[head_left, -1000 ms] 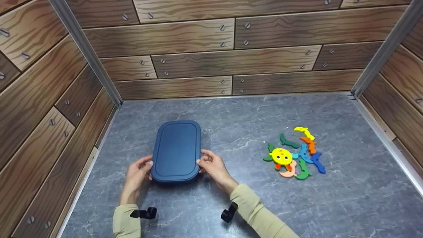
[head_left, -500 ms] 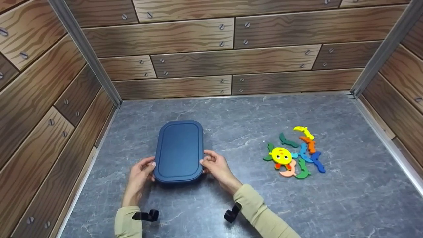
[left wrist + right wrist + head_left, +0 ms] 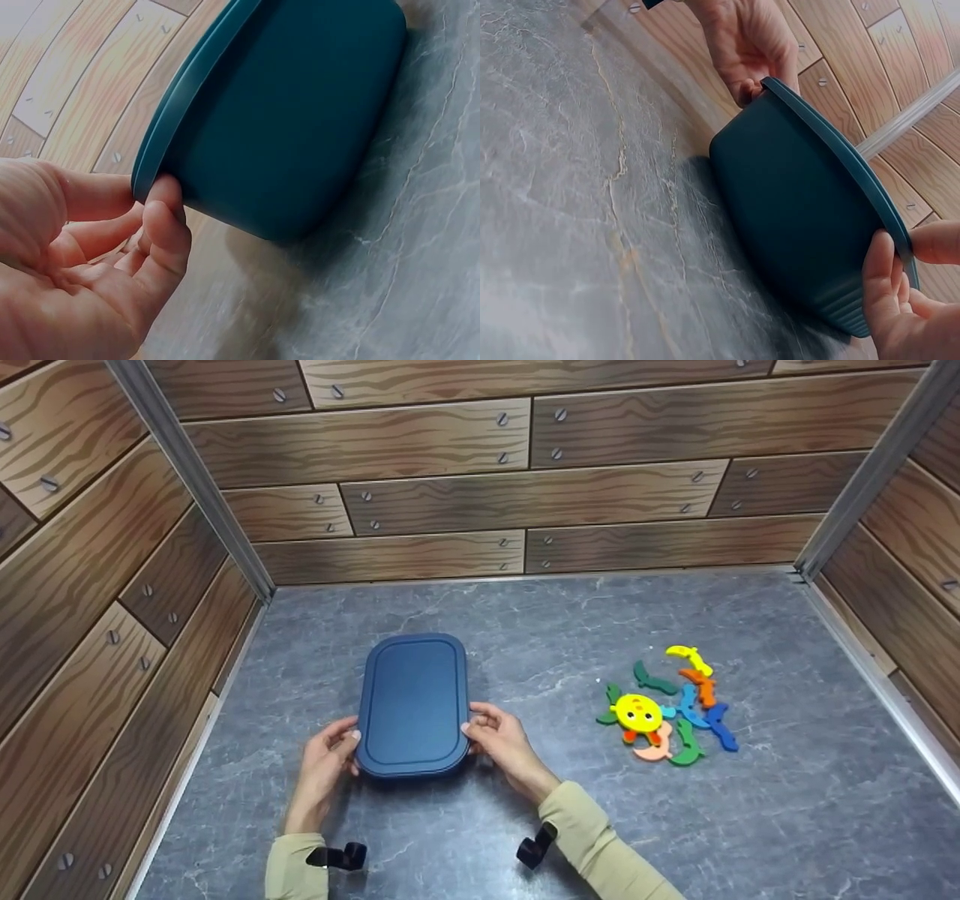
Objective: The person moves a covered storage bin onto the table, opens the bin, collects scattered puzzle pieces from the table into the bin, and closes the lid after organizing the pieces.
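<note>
A dark blue lidded container [image 3: 414, 705] with rounded corners is left of centre in the head view. My left hand [image 3: 324, 765] pinches the rim at its near left side. On the opposite side my right hand [image 3: 510, 746] pinches the rim between thumb and fingers. In the left wrist view, thumb and index finger close on the lip of the container [image 3: 285, 127], which looks teal there. The right wrist view shows ridges low on the container's wall [image 3: 802, 217]. Whether its base touches the table cannot be told.
To the right lies a yellow round toy piece with a face [image 3: 639, 714]. Several curved coloured pieces surround it, among them a yellow one [image 3: 691, 658] and a dark blue one [image 3: 721, 727]. Wood-patterned walls [image 3: 420, 510] enclose the grey marbled table [image 3: 540, 637].
Both hands and the container have shifted a little to the right together. The grip on the rim stays the same. The toy pieces have not moved on the table.
</note>
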Tool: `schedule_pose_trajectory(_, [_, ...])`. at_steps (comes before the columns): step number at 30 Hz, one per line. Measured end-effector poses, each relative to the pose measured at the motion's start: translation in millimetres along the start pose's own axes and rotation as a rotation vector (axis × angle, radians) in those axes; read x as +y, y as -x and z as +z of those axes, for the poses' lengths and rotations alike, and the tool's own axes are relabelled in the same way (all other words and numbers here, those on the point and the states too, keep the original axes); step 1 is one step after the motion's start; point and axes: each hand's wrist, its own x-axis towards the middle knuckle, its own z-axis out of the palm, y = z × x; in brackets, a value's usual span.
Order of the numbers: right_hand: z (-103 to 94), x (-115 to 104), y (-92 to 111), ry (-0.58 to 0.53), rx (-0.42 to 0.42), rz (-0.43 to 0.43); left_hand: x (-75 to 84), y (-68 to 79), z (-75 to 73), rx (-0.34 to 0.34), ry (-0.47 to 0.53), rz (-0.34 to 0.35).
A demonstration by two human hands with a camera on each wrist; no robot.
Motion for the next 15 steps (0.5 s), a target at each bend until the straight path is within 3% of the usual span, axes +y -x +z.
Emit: schedule_pose_trajectory(15, [-8.1,-1.1,3.4,0.042,0.012,-0.009,0.7,3.6,5.4,-0.005,-0.040,-0.022])
